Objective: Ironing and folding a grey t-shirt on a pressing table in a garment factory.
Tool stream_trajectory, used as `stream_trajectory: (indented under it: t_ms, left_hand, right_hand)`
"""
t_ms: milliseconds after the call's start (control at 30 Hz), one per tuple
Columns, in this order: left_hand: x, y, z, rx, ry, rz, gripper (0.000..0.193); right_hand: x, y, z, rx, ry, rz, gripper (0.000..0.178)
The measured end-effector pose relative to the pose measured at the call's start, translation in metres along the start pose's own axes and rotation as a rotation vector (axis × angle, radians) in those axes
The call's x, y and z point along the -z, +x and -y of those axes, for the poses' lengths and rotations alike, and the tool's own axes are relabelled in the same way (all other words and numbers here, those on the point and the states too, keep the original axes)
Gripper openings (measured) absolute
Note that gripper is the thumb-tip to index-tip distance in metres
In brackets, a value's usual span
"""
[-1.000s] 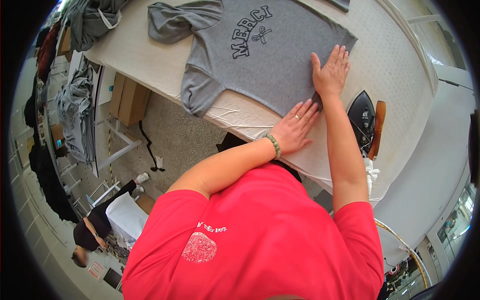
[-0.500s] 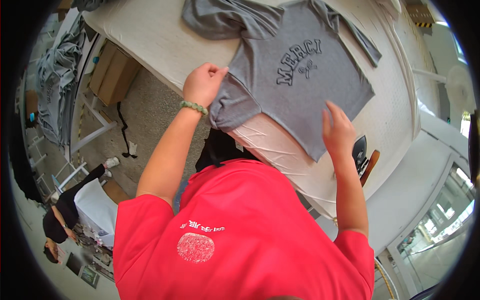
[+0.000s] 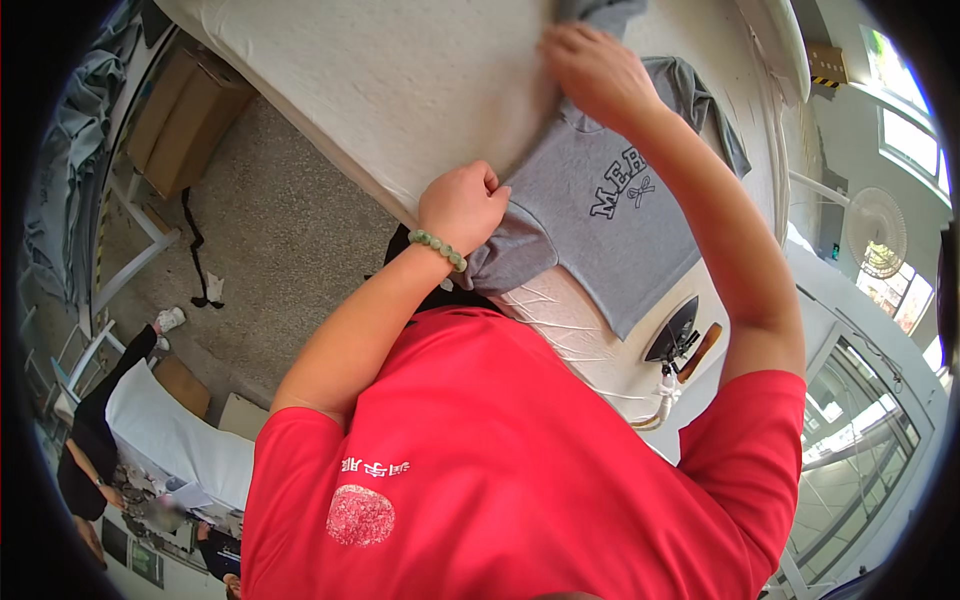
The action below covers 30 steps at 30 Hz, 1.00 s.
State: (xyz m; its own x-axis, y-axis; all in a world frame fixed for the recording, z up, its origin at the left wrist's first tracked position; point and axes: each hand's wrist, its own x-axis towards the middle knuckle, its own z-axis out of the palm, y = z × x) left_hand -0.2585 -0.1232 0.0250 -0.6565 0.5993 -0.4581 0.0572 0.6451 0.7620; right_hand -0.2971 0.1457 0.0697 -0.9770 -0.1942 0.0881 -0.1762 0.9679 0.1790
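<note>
A grey sweatshirt [image 3: 635,250] with dark-outlined letters and a small bow motif lies on a cream cloth-covered table [image 3: 400,90]. My left hand [image 3: 465,205], with a green bead bracelet at its wrist, is closed in a pinch on the sweatshirt's near left edge, beside a bunched sleeve [image 3: 515,250]. Stretched across the garment, my right hand [image 3: 600,80] is at its neck end, where grey cloth shows beyond and beneath the fingers. Motion smears those fingertips, so their grip is unclear. My right forearm hides part of the lettering.
A black iron [image 3: 675,330] with a wooden handle and pale cord stands at the table's near right edge. Cardboard boxes [image 3: 180,120] and draped grey garments [image 3: 75,180] are on the left. Other people work at a white-covered table [image 3: 180,420] at lower left.
My right hand has swung from the garment's near right side up to its neck end. The cloth that spread out to the left there is now gathered toward that hand. The left hand keeps its pinch.
</note>
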Motion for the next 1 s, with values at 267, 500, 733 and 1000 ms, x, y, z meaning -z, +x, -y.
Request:
stream_trajectory:
  t_ms: [267,500,733,1000]
  left_hand:
    - [0.006,0.005,0.002,0.004,-0.029,0.056,0.025]
    - [0.007,0.0,0.007,-0.047,-0.058,0.045,0.023]
    - [-0.003,-0.004,0.005,-0.254,0.276,-0.078,0.02]
    - [0.009,0.007,-0.012,-0.484,0.546,-0.029,0.019]
  right_hand:
    - [0.013,-0.027,0.001,0.141,0.467,0.64,0.018]
    - [0.008,-0.032,0.012,0.349,0.288,0.498,0.005]
    - [-0.015,-0.028,0.025,0.238,0.36,0.226,0.01]
    - [-0.029,-0.046,0.039,-0.021,0.434,0.122,0.016]
